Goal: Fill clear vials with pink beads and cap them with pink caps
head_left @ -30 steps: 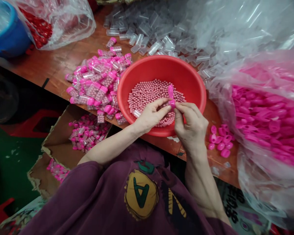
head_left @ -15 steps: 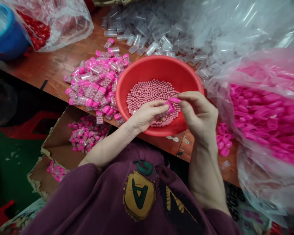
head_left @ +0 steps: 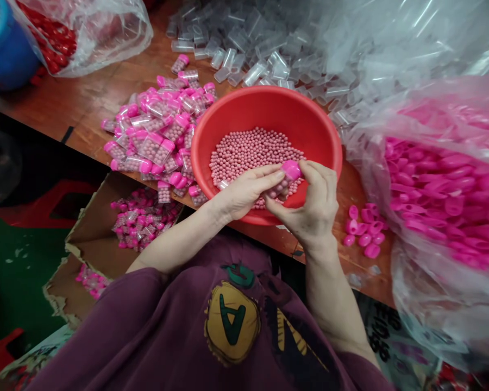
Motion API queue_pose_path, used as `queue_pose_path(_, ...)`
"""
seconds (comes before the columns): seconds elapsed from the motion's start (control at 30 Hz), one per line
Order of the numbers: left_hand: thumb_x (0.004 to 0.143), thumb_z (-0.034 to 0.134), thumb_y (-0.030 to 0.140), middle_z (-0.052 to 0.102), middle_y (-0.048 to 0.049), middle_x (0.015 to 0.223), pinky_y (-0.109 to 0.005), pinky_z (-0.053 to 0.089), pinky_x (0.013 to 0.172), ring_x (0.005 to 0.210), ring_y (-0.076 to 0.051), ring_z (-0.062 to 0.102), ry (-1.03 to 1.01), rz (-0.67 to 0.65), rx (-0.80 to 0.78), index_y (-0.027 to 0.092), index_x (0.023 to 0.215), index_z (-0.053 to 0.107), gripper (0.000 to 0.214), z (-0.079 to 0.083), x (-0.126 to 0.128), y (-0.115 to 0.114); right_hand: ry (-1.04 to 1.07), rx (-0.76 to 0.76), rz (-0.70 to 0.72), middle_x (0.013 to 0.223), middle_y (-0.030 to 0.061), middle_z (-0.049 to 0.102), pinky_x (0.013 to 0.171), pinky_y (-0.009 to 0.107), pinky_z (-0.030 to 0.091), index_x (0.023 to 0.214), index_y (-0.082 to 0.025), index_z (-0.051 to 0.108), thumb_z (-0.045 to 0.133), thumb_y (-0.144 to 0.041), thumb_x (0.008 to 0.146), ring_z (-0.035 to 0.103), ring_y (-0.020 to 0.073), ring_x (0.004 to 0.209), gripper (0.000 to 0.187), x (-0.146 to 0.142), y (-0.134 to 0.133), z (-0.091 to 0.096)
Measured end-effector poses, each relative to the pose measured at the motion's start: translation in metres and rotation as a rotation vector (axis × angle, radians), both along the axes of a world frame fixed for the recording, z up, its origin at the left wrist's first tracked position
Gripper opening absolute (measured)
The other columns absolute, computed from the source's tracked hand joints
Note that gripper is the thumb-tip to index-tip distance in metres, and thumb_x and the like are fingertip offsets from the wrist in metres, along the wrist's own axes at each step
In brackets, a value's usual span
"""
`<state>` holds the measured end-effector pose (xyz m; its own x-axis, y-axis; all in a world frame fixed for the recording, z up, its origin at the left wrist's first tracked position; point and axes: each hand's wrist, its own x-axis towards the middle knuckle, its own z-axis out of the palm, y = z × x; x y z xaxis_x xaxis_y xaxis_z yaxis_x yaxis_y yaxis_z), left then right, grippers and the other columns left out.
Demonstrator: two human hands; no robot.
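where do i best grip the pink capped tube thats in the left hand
Probably by the clear body of the tube, from the left: its pink cap points toward the right hand, so gripping behind leaves the cap exposed.

The one character that reads surely is a capital "A", dark green on the yellow patch (head_left: pixel 232 324) of the purple shirt (head_left: pixel 158 331), before the counter's near edge. Beside it on the shirt are a green shape (head_left: pixel 241 276), perhaps a letter, and a dark figure with yellow stripes (head_left: pixel 303 347), neither certain. Beneath the counter's near edge, toward its right end, bold black characters (head_left: pixel 378 347) mark a pale surface, too blurred and partly covered to read.
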<state>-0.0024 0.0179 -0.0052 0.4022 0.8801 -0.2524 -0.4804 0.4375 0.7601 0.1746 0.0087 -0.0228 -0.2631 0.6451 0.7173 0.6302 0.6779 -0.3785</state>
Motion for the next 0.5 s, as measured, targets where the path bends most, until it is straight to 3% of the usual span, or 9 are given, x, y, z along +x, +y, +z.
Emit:
queue_pose_path(0.17,0.085,0.097,0.046,0.077,-0.006,0.111,-0.036,0.058,0.106,0.108,-0.021,0.07,0.237,0.098,0.252,0.018,0.118,0.075,0.049,-0.005,0.008,-0.007,-0.038,0.038,0.046,0.142,0.0172,0.073,0.109,0.065,0.063,0.171,-0.028,0.047,0.08,-0.033,0.098,0.072,0.0398,0.127,0.081,-0.003,-0.005,-0.006)
queue_pose_path(0.27,0.092,0.089,0.042,0.076,-0.0054,0.112,-0.036,0.06,0.101,0.105,-0.021,0.071,0.424,0.24,0.341,0.02,0.128,0.07,0.046,0.003,-0.006,-0.023,-0.085,-0.209,0.221,0.153,0.0153,0.07,0.116,0.064,0.061,0.179,-0.033,0.035,0.08,-0.042,0.1,0.071,0.0396,0.136,0.091,-0.001,-0.003,0.001)
queue_pose_path(0.37,0.097,0.083,0.044,0.074,-0.0039,0.113,-0.036,0.061,0.097,0.101,-0.021,0.073,0.688,0.465,0.378,0.027,0.146,0.063,0.056,0.007,-0.056,-0.05,-0.098,-0.46,0.297,0.146,0.0159,0.075,0.114,0.058,0.064,0.179,-0.026,0.035,0.075,-0.048,0.104,0.075,0.0354,0.129,0.088,0.011,0.015,0.016)
queue_pose_path(0.43,0.094,0.084,0.046,0.074,-0.0053,0.117,-0.04,0.062,0.101,0.106,-0.023,0.073,0.913,0.63,0.348,0.027,0.147,0.063,0.059,0.004,-0.107,-0.071,-0.154,-0.519,0.248,0.134,0.0151,0.079,0.11,0.056,0.065,0.164,-0.022,0.056,0.067,-0.044,0.108,0.077,0.0333,0.12,0.062,0.019,0.034,0.021)
queue_pose_path(0.5,0.092,0.084,0.045,0.073,-0.0086,0.122,-0.049,0.06,0.111,0.118,-0.029,0.073,1.189,0.71,0.25,0.024,0.145,0.064,0.061,-0.004,-0.161,-0.092,-0.327,-0.59,0.255,0.126,0.0146,0.08,0.108,0.054,0.065,0.142,-0.022,0.073,0.059,-0.035,0.109,0.078,0.0328,0.117,0.037,0.019,0.053,0.02)
